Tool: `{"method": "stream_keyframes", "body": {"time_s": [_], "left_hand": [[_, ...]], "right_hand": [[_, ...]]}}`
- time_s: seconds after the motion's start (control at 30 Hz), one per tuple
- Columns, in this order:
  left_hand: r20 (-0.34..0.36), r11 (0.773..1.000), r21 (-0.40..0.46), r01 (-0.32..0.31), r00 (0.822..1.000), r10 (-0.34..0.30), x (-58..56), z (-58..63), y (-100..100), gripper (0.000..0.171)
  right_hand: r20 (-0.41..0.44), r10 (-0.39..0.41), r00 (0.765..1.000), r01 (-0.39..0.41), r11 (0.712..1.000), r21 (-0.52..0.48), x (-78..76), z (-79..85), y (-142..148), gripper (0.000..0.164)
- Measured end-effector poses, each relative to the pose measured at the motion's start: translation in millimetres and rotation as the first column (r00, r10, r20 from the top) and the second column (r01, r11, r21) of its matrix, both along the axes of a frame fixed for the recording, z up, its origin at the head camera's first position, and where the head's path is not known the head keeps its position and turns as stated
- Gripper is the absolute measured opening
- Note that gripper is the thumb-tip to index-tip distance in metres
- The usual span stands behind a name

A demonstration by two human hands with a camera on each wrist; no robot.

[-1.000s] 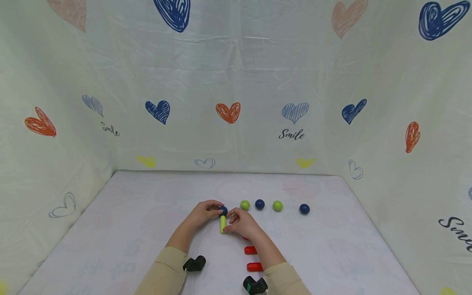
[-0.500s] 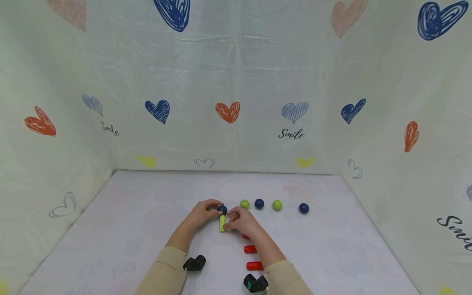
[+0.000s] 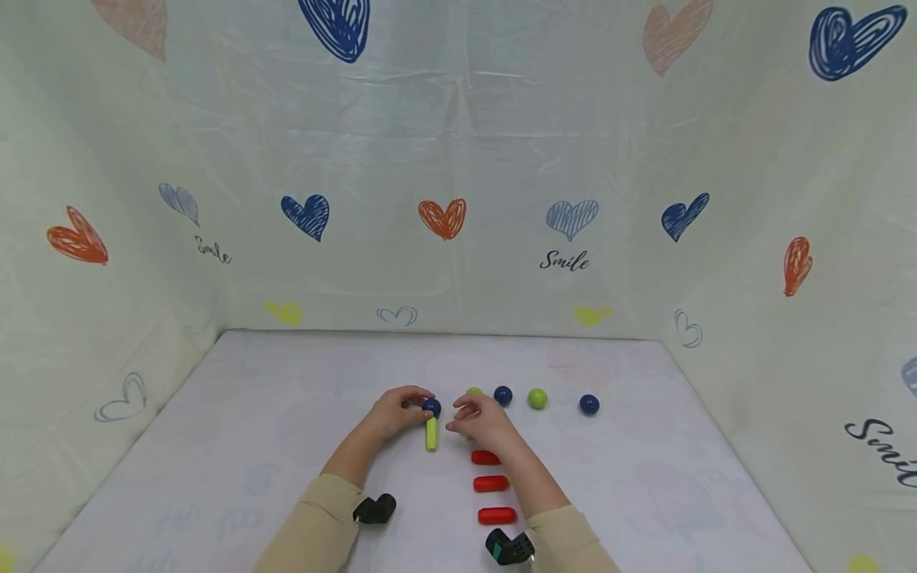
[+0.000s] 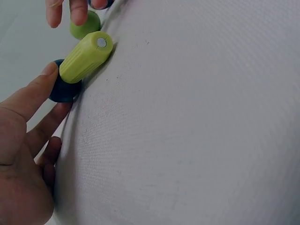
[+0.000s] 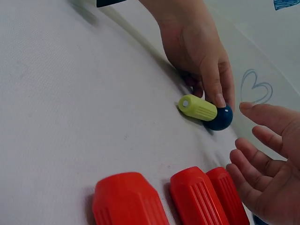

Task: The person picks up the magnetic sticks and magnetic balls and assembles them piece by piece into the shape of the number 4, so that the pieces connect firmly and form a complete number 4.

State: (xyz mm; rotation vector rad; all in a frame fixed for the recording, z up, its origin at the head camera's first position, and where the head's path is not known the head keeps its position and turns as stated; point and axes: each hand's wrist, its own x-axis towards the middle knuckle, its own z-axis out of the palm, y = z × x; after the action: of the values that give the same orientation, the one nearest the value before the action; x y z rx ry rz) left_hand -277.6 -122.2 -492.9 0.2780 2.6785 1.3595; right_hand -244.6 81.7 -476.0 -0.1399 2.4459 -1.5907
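My left hand pinches a dark blue ball between thumb and fingers, low over the table. A yellow-green ribbed rod touches the ball end-on and points toward me; a small silvery disc shows at its free end in the left wrist view. To the right of the rod is my right hand, apart from it and holding nothing, its fingers loosely bent in the right wrist view. Several red ribbed rods, such as the middle red rod, lie beneath and beside my right forearm.
Beyond my right hand, a row holds a partly hidden green ball, a blue ball, another green ball and a blue ball farther right. A white cloth covers the table; a heart-printed curtain surrounds it.
My right hand has let go of the yellow-green rod and drawn back to the right, uncovering more of the red rods. The left hand keeps its hold on the blue ball.
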Motion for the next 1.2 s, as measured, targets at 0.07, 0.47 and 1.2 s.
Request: {"method": "stream_keyframes", "body": {"time_s": [0.07, 0.47, 1.2], "left_hand": [[0.001, 1.000, -0.018, -0.003, 1.000, 0.003, -0.3, 1.5, 0.6, 0.026], [0.030, 0.998, -0.062, -0.014, 0.999, 0.016, -8.9, 2.6, 4.0, 0.028], [0.007, 0.999, -0.032, -0.002, 1.000, 0.002, -23.9, 2.8, 2.5, 0.028]], "right_hand": [[-0.008, -0.014, 1.000, 0.013, 1.000, -0.013, -0.8, 0.8, 4.1, 0.037], [-0.154, -0.078, 0.985, 0.086, 0.995, 0.048, -10.6, 4.5, 21.2, 0.032], [-0.270, -0.016, 0.963, 0.062, 0.985, 0.161, -37.6, 8.7, 33.9, 0.034]]}}
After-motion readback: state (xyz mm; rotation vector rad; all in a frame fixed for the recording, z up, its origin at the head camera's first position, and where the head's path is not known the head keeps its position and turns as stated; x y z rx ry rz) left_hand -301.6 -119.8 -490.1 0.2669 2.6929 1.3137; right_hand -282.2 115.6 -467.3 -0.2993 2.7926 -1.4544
